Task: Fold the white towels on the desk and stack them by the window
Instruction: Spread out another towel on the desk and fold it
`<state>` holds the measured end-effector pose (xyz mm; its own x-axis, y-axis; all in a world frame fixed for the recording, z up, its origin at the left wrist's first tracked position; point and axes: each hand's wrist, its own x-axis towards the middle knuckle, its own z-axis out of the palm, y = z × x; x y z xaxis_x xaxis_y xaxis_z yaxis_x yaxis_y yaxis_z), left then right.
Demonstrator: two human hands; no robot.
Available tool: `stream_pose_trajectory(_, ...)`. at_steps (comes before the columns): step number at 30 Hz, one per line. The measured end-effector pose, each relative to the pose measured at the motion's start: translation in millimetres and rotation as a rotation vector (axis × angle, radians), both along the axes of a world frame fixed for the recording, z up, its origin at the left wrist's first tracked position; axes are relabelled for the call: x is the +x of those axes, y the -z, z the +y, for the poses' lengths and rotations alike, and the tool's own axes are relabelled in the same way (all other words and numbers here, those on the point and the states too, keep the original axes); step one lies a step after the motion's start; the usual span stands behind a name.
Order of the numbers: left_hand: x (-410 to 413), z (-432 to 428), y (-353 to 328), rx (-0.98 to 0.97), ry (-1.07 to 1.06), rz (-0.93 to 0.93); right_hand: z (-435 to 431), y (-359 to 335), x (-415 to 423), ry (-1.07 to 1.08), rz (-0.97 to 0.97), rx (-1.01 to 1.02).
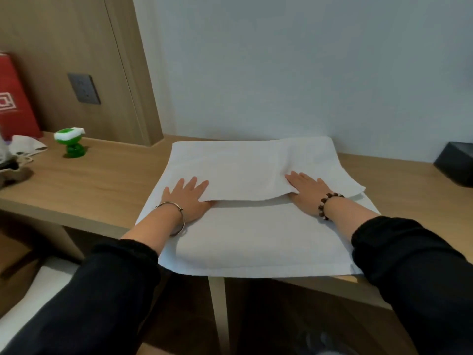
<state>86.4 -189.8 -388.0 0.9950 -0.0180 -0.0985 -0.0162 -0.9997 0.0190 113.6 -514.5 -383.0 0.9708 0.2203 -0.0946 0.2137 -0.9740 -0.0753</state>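
The white towel [256,226] lies across the middle of the table [102,180]. Its far half is doubled back towards 6 o'clock as a flap [243,170], and its near hem hangs just over the table's front edge. The left hand [186,198] lies flat with straight fingers at the flap's 9 o'clock end. The right hand [308,193] lies flat the same way at the 3 o'clock end. Both thumbs are hidden at the flap's edge, so I cannot tell whether they are tucked beneath it.

The main risk is a crooked fold. The flap's corner towards 3 o'clock sits further out than the layer below, so a crease pressed in now would likely lock that skew in. A soft ridge runs across the lower layer near 6 o'clock, and pressing could trap it as a wrinkle. With the hem over the edge, a pull towards 6 o'clock could slide the whole cloth off. The green toy [73,144] at 10 o'clock and the black box [458,162] at 3 o'clock stand well apart. No window is in view.
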Motion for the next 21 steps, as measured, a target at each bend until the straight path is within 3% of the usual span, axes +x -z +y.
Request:
stream_pose_trajectory(11, 79.3, -8.3, -7.9, -0.103, -0.043, 0.016, 9.0, -4.4, 68.0, 0.139, -0.057, 0.09)
stream_pose_trajectory(14, 65.9, -14.5, -24.3, -0.174, -0.031, -0.207, 10.2, -18.0, 51.8, 0.186, -0.243, 0.165)
stream_pose_trajectory(18, 30.9, -11.4, -53.2, -0.061, 0.054, -0.574, 6.9, -47.8, 15.3, 0.212, -0.527, 0.296)
stream_pose_trajectory(21, -5.8, -11.2, -62.6, -0.052, 0.102, -0.71, 6.8, -58.8, -23.2, 0.134, -0.703, 0.332)
